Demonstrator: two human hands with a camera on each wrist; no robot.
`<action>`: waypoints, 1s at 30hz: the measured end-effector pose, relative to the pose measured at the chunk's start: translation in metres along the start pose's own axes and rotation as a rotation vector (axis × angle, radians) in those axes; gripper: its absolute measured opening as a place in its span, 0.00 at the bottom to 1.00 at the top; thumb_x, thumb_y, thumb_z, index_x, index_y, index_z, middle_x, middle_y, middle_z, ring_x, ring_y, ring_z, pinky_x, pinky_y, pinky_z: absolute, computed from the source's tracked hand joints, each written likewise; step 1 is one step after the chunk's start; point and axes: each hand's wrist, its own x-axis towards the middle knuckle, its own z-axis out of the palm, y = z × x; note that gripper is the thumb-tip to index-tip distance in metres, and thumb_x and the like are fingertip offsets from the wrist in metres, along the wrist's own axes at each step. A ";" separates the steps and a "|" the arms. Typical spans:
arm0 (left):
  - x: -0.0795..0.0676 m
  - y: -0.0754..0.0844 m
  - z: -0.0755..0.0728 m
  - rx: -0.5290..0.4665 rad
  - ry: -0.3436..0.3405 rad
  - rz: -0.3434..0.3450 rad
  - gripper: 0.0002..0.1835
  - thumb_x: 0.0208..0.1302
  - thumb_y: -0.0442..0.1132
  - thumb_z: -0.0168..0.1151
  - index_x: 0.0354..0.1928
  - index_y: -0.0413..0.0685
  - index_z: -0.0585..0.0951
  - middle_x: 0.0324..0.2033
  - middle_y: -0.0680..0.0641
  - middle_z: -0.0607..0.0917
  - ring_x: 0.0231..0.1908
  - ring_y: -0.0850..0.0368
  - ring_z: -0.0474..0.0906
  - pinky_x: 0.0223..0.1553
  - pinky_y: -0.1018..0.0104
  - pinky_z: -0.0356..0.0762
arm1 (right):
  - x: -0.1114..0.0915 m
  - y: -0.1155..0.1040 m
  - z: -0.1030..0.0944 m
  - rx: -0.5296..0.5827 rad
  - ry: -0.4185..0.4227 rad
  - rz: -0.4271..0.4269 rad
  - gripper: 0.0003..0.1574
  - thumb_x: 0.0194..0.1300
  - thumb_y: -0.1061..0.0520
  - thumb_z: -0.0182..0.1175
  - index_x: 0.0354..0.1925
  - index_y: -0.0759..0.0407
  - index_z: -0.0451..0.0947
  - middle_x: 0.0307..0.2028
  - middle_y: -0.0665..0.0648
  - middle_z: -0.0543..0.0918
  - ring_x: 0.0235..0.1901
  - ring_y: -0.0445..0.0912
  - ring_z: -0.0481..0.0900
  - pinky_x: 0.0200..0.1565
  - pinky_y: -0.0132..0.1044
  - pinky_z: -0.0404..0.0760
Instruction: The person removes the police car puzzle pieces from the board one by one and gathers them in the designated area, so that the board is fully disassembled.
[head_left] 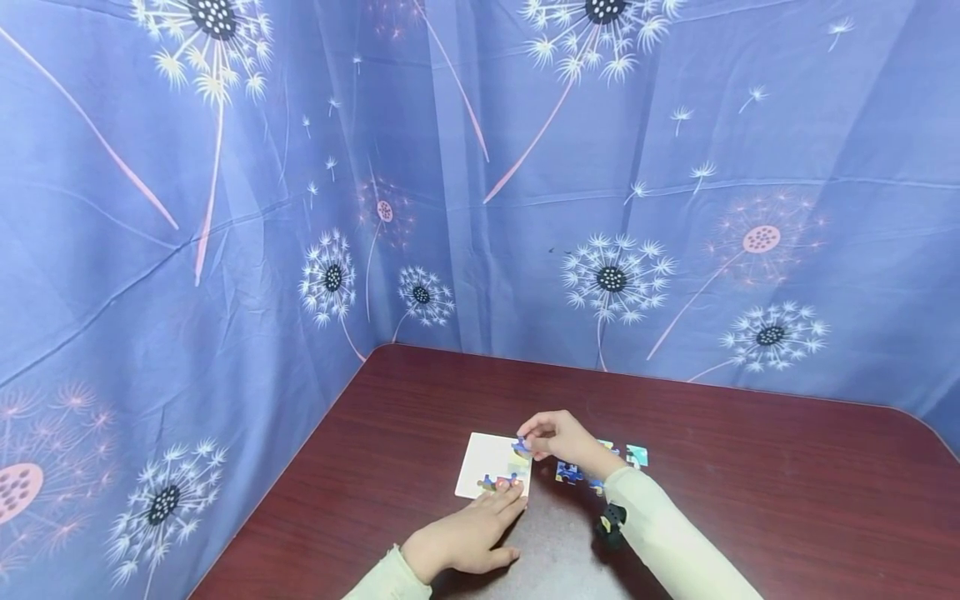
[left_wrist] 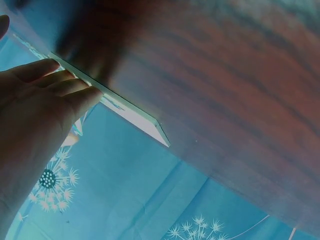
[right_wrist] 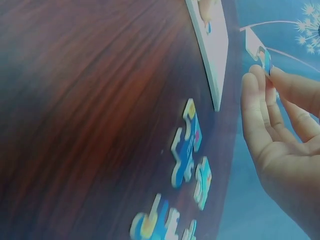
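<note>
A white puzzle board [head_left: 480, 458] lies on the table, with blue and red puzzle pieces [head_left: 489, 482] along its near edge. My left hand [head_left: 476, 529] rests its straight fingertips on these pieces and the board's near edge; the left wrist view shows the fingers [left_wrist: 75, 92] lying over the rim. Between thumb and fingers, my right hand [right_wrist: 285, 110] pinches a puzzle piece [right_wrist: 258, 47], held above the board's right side. In the head view this piece shows blue and yellow, and the right hand [head_left: 558, 437] partly covers it.
Several loose puzzle pieces [right_wrist: 185, 145] lie on the dark red wooden table [head_left: 420, 392] right of the board, partly behind the right forearm. A light teal piece [head_left: 637, 455] is farthest right. Blue dandelion-print curtains [head_left: 510, 275] stand behind and left of the table.
</note>
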 end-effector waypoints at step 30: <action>0.000 -0.003 0.002 -0.012 -0.010 0.003 0.34 0.67 0.50 0.56 0.69 0.39 0.64 0.71 0.38 0.60 0.71 0.50 0.55 0.68 0.54 0.59 | -0.052 0.009 -0.024 0.044 -0.073 0.004 0.13 0.61 0.71 0.60 0.44 0.79 0.76 0.31 0.70 0.82 0.29 0.46 0.83 0.35 0.49 0.85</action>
